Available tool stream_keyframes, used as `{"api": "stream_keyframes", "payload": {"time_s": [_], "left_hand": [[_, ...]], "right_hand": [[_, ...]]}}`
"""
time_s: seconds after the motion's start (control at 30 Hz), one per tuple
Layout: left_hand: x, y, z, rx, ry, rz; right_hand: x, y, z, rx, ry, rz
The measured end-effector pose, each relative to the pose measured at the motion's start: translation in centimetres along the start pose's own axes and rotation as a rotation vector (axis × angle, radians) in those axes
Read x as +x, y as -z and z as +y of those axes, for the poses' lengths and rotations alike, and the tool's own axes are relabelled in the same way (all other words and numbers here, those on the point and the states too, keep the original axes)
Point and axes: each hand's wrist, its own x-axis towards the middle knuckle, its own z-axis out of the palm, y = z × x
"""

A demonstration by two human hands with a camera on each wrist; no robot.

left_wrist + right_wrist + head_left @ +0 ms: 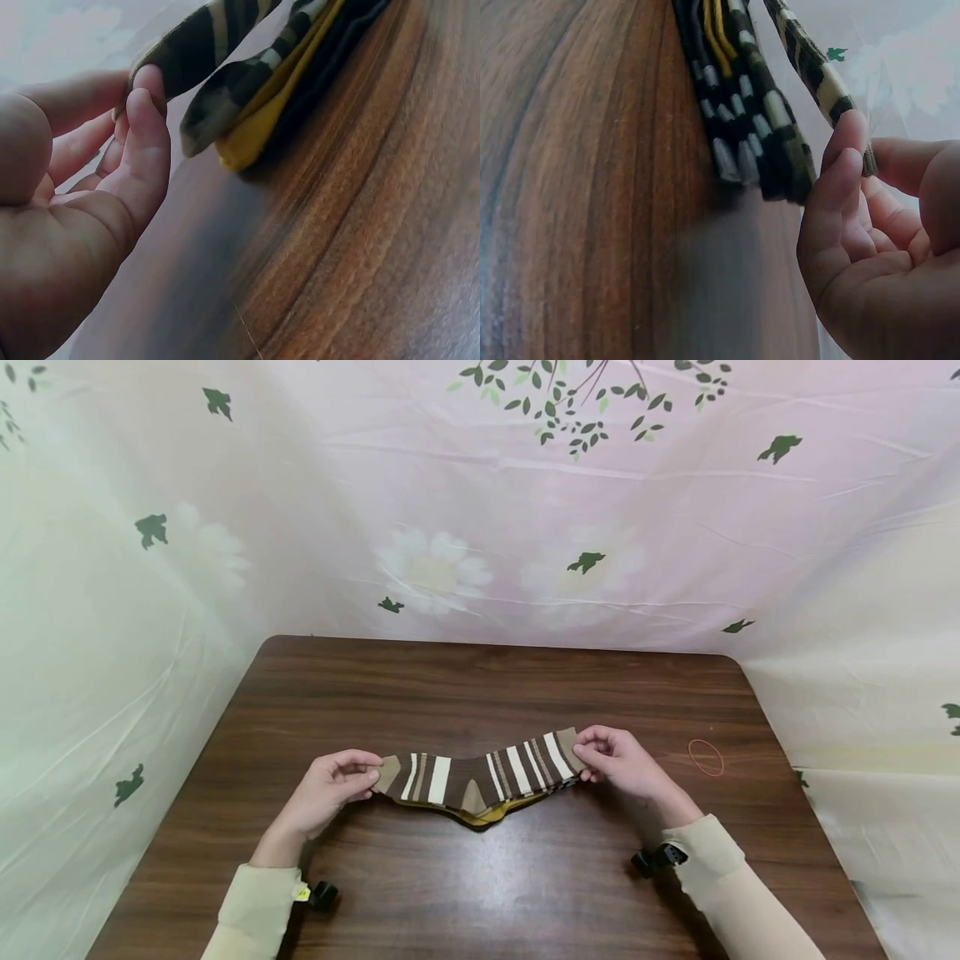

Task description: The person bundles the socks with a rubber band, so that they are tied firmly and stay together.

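Observation:
A brown sock (465, 777) with white and tan stripes is stretched sideways between both hands. My left hand (333, 789) pinches its tan toe, and my right hand (618, 764) pinches the tan cuff. In both wrist views this sock is lifted off a stack of socks beneath it. That stack shows another striped sock (214, 105), a mustard-yellow sock (251, 139) and a dark one (319, 82) at the bottom. Their cuffs (735, 165) lie together near the right hand, on the wooden table.
A thin red rubber band (706, 758) lies on the dark wood table (480, 693), right of the right hand. A pale curtain (495, 527) with leaf and flower prints rises behind the far edge and along both sides.

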Motion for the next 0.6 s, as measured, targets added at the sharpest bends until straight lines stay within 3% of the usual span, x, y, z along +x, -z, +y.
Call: {"api": "stream_keyframes", "payload": {"time_s": [0.3, 0.6], "left_hand": [[0.3, -0.2, -0.8, 0.013, 0.058, 0.003], [0.5, -0.4, -1.1, 0.101, 0.052, 0.003]], "right_hand": [[0.3, 0.2, 1.4, -0.129, 0.006, 0.004], [0.5, 0.2, 1.8, -0.274, 0.042, 0.068]]}}
